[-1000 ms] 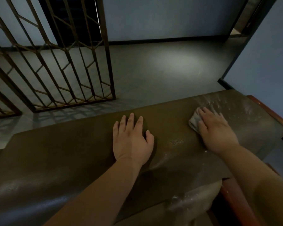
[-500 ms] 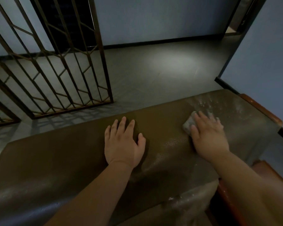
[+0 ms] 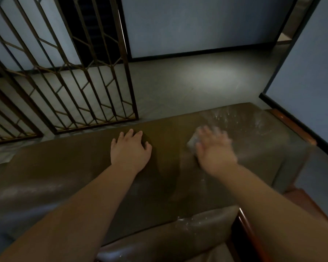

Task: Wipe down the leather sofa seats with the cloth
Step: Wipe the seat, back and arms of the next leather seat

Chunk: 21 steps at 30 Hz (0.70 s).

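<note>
A brown leather sofa (image 3: 68,173) fills the lower part of the view; I look down over the top of its backrest. My left hand (image 3: 130,151) rests flat on the backrest top, fingers spread. My right hand (image 3: 214,150), blurred by motion, presses a small pale cloth (image 3: 192,142) flat against the leather; only the cloth's left edge shows beside the fingers. Wet streaks and droplets (image 3: 235,118) shine on the leather to the right of that hand. A seat cushion (image 3: 178,235) with a few drops lies below.
A metal grille gate (image 3: 68,76) stands on the grey floor (image 3: 187,82) behind the sofa at left. A wooden armrest (image 3: 290,123) borders the sofa's right end, next to a blue wall (image 3: 311,63) with dark skirting. A doorway opens at the far right.
My right hand has slid the cloth leftward along the backrest top, closer to my left hand. The left hand has stayed planted. The view has shifted a little.
</note>
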Each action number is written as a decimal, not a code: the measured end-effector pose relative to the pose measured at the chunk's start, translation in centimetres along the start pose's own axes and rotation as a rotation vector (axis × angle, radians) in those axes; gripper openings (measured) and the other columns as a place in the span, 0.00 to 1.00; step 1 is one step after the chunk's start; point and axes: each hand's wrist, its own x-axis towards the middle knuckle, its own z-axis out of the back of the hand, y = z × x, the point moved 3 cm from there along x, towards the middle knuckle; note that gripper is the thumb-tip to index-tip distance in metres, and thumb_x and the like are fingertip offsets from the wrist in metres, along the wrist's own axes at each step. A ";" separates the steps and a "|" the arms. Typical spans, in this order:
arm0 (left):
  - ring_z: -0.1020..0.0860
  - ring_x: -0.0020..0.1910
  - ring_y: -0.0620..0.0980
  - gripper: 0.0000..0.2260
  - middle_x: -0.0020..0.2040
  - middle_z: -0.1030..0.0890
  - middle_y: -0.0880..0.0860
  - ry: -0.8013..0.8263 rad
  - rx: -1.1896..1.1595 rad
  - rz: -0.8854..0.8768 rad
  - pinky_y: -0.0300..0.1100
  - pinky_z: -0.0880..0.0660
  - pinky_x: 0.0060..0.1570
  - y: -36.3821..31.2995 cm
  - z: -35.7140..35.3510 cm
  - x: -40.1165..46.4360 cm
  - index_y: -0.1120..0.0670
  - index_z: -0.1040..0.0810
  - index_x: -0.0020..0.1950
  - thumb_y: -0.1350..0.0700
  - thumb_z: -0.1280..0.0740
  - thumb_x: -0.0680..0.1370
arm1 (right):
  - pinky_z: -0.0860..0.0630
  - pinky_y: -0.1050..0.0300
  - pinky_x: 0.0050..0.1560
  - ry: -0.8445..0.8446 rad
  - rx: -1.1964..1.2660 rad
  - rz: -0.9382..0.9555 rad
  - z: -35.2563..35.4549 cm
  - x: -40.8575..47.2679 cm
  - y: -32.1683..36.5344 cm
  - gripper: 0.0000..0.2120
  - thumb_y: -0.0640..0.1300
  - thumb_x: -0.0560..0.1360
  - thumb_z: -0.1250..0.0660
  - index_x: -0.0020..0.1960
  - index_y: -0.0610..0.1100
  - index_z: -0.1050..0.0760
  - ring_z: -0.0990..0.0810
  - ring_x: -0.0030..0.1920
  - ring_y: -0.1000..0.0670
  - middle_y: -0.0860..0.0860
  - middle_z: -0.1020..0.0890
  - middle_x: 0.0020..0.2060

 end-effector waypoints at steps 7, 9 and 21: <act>0.32 0.78 0.52 0.23 0.78 0.28 0.51 -0.117 -0.285 -0.140 0.54 0.34 0.77 -10.7 0.1 1.9 0.48 0.30 0.80 0.42 0.43 0.86 | 0.56 0.47 0.82 0.006 0.007 0.253 0.9 -0.1 -5.5 0.31 0.61 0.82 0.57 0.84 0.56 0.50 0.50 0.83 0.51 0.54 0.43 0.83; 0.41 0.83 0.52 0.27 0.84 0.37 0.51 -0.057 -0.154 -0.137 0.56 0.43 0.82 -11.7 -2.0 2.1 0.45 0.37 0.83 0.38 0.49 0.86 | 0.56 0.46 0.83 -0.004 0.023 0.005 2.4 2.1 -11.0 0.29 0.58 0.84 0.56 0.84 0.53 0.48 0.51 0.84 0.47 0.51 0.44 0.84; 0.43 0.83 0.49 0.32 0.84 0.39 0.46 -0.172 -0.030 -0.111 0.53 0.48 0.83 -11.2 -5.6 3.7 0.41 0.37 0.82 0.32 0.53 0.80 | 0.55 0.45 0.83 0.003 0.016 0.039 2.7 4.2 -12.7 0.31 0.57 0.82 0.55 0.84 0.53 0.49 0.50 0.83 0.48 0.51 0.45 0.84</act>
